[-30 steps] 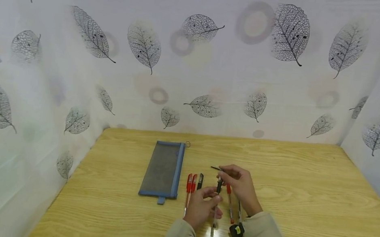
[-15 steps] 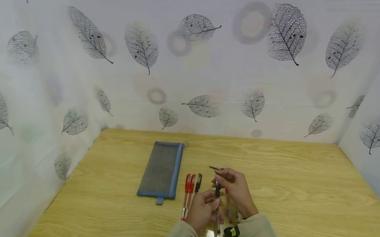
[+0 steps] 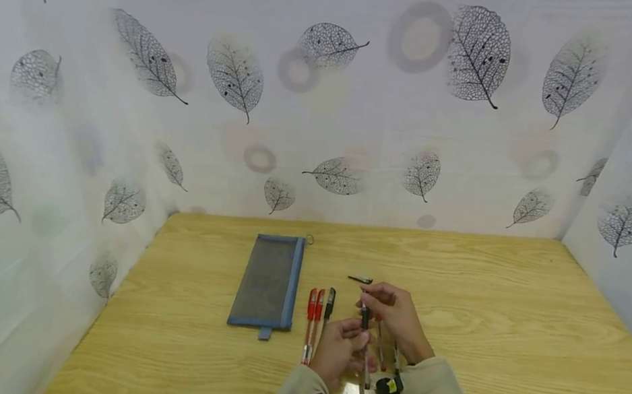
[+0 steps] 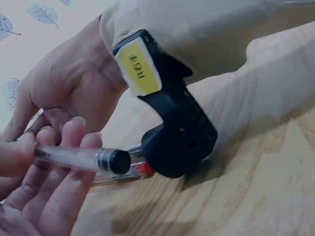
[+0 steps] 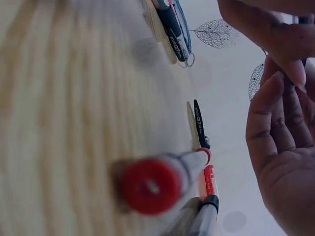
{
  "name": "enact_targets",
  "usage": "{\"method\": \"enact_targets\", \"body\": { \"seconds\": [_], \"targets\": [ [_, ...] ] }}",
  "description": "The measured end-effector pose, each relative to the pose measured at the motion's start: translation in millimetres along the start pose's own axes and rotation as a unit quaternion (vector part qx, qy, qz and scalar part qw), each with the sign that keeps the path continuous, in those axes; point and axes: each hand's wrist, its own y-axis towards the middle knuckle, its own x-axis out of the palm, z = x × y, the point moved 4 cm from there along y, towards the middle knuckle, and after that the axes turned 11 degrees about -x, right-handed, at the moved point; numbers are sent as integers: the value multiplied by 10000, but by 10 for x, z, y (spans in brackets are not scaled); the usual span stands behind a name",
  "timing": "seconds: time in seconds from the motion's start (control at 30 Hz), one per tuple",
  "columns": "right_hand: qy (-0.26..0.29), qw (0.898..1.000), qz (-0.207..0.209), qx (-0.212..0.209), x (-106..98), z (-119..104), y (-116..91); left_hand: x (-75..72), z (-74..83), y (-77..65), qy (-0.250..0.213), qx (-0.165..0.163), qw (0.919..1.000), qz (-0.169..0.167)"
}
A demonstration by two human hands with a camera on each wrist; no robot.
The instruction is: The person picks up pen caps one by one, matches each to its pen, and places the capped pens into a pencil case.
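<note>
My left hand (image 3: 337, 350) grips the clear barrel of a black gel pen (image 3: 365, 320), which slants with its upper end away from me. The thumb and fingers of my right hand (image 3: 396, 314) pinch at that upper end; the fingers partly hide the tip. In the left wrist view, the barrel's black end (image 4: 119, 162) sticks out past the left fingers (image 4: 56, 196). A black pen cap (image 3: 360, 278) lies on the table just beyond the right fingertips; the right wrist view also shows this cap (image 5: 201, 125).
Two red-capped pens (image 3: 314, 312) and a black-capped pen (image 3: 329, 304) lie left of my hands. Another red pen (image 3: 381, 346) and a dark-tipped pen (image 3: 396, 357) lie under the right hand. A blue-edged mesh pouch (image 3: 268, 282) rests farther left. Leaf-print curtains (image 3: 329, 110) surround the table.
My right hand has shifted slightly toward me, off the loose black cap, which now shows whole. Both hands keep their hold on the pen, whose lower end has swung slightly right.
</note>
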Motion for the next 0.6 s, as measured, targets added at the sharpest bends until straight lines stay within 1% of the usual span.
{"method": "enact_targets", "body": {
  "seconds": [0.07,0.2,0.33,0.43,0.6],
  "targets": [
    [-59,10000,39,46,-13,8,2,-12,11,1,62,-32,10000,-28],
    [-174,9997,31,158,-36,-3,-1,-50,22,12,227,4,9997,-16],
    [-420,9988,-111,205,-48,-23,-3,-88,25,32,211,-18,9997,114],
    [-556,9979,-295,148,-41,-30,9,-104,36,27,175,-55,9994,288],
    [-728,9957,-556,116,-7,-19,42,-138,42,22,214,12,9979,612]
  ]
}}
